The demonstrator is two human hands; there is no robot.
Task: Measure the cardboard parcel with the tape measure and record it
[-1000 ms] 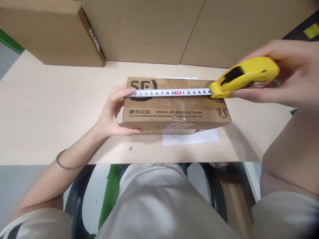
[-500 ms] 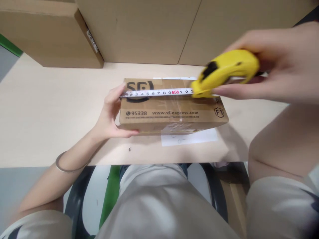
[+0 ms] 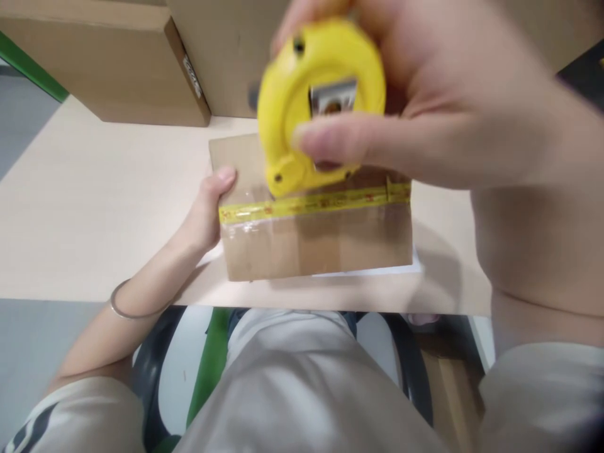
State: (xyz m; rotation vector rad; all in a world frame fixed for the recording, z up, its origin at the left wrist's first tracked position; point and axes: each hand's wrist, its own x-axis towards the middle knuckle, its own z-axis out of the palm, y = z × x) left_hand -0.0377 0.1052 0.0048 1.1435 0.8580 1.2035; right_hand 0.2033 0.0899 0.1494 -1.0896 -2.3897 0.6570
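My left hand (image 3: 201, 211) is closed on the left end of a small cardboard box (image 3: 316, 245), its thumb lying on the box's upper face. A yellow strip of tape (image 3: 245, 211) with red print runs along the box. Above it, my right hand (image 3: 434, 113) grips a yellow tape measure (image 3: 283, 107), thumb pressed on the side of its case. The case hides part of the box's top. I see no blade stretched across the box.
A larger cardboard box (image 3: 136, 75) stands at the back left of the light table (image 3: 117, 189), beside a tall cardboard surface (image 3: 217, 56). White paper (image 3: 377, 270) shows under the small box's front edge. The table's front edge is close to my body.
The small box has been turned, so the printed face is gone and a taped face shows. The tape measure has moved left and nearer the camera, its blade no longer across the box.
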